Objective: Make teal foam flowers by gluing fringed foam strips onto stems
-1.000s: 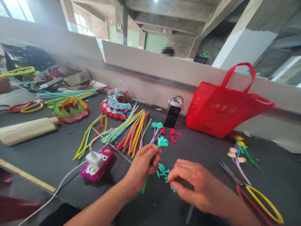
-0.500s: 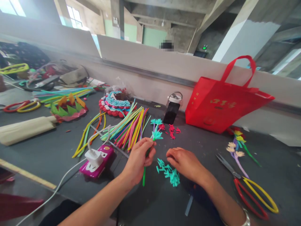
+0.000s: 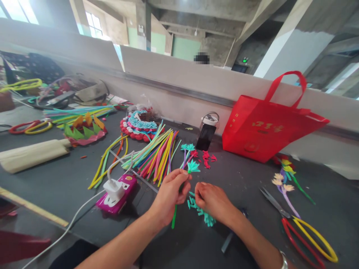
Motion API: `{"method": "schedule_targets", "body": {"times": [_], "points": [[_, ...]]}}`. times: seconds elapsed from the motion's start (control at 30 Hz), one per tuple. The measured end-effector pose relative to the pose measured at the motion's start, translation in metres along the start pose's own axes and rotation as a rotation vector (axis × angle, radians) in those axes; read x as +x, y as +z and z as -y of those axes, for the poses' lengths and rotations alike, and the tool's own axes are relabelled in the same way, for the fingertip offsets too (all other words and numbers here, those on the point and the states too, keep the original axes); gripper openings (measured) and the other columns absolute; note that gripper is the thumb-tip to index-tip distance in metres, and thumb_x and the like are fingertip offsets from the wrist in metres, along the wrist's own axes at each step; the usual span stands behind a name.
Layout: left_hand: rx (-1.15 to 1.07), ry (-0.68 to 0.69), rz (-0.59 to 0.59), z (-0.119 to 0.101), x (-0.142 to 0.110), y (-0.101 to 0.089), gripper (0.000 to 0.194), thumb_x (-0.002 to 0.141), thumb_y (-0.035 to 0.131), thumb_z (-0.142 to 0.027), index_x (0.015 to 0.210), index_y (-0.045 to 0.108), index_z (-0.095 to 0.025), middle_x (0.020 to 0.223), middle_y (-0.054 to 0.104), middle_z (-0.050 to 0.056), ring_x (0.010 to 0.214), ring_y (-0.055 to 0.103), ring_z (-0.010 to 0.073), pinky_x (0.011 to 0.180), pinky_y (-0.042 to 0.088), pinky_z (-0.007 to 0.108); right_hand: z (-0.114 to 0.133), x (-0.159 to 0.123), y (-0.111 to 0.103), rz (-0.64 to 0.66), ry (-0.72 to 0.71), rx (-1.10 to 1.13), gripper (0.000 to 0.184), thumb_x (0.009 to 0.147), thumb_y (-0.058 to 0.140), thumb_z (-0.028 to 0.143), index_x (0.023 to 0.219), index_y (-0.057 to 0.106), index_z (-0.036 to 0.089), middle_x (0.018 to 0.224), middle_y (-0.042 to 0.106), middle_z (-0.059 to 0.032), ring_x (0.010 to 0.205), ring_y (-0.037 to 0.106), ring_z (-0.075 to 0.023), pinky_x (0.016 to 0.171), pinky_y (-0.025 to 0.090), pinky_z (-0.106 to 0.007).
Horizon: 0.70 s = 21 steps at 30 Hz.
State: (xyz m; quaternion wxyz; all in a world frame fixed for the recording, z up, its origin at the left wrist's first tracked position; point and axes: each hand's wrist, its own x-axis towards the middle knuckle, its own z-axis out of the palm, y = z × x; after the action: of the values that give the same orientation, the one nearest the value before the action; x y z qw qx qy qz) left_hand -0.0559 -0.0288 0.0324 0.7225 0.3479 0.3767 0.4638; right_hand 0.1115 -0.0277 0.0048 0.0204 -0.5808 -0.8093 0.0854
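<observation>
My left hand (image 3: pixel 174 190) pinches a turquoise pipe-cleaner flower (image 3: pixel 193 167) just below its petals. The flower's green stem (image 3: pixel 174 216) comes out under the hand. Over the upper part of a pile of short turquoise pipe-cleaner pieces (image 3: pixel 208 219), my right hand (image 3: pixel 211 198) is closed with fingers curled down; whatever is between the fingertips is hidden. Two finished turquoise flowers (image 3: pixel 187 147) on purple stems lie just beyond my left hand. Small red pipe-cleaner pieces (image 3: pixel 206 158) are scattered to their right.
Long coloured pipe cleaners (image 3: pixel 157 157) lie left of centre, beside a purple power strip (image 3: pixel 117 194) with a white cable. Scissors (image 3: pixel 286 215) lie open at right, near pale flowers (image 3: pixel 282 183). A phone (image 3: pixel 206 137) leans at the back beside a red bag (image 3: pixel 269 127).
My right hand has moved down and left onto the turquoise pile, its fingers curling in. The flower stays in my left hand, and the view has shifted slightly.
</observation>
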Motion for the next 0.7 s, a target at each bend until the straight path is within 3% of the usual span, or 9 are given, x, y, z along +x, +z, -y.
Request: {"method": "schedule_targets", "body": {"times": [0.2, 0.5, 0.7], "points": [[0.022, 0.005, -0.013, 0.0, 0.0, 0.0, 0.022, 0.08, 0.062, -0.038, 0.079, 0.055, -0.018, 0.047, 0.038, -0.009, 0.039, 0.019, 0.0043, 0.04, 0.012, 0.02, -0.007, -0.008, -0.02, -0.038, -0.041, 0.13, 0.016, 0.09, 0.049, 0.008, 0.091, 0.061, 0.02, 0.084, 0.069, 0.0004, 0.077, 0.066, -0.0137, 0.07, 0.043, -0.022], [0.091, 0.014, -0.043, 0.001, -0.001, 0.0, 0.021, 0.081, 0.06, -0.038, 0.079, 0.055, -0.018, 0.046, 0.035, -0.01, 0.041, 0.019, 0.0047, 0.04, 0.012, 0.019, -0.01, -0.024, -0.048, -0.039, -0.203, 0.457, 0.024, 0.089, 0.053, 0.005, 0.092, 0.07, 0.023, 0.089, 0.069, 0.0018, 0.086, 0.066, -0.0133, 0.078, 0.049, -0.023], [0.159, 0.039, -0.041, 0.004, -0.001, 0.003, 0.027, 0.08, 0.064, -0.042, 0.075, 0.052, -0.018, 0.048, 0.033, -0.01, 0.043, 0.022, 0.0049, 0.041, 0.015, 0.019, -0.009, -0.039, -0.074, -0.232, -0.155, 0.508, 0.013, 0.094, 0.06, 0.019, 0.092, 0.071, 0.026, 0.09, 0.071, 0.0029, 0.083, 0.067, -0.0127, 0.075, 0.05, -0.021]]}}
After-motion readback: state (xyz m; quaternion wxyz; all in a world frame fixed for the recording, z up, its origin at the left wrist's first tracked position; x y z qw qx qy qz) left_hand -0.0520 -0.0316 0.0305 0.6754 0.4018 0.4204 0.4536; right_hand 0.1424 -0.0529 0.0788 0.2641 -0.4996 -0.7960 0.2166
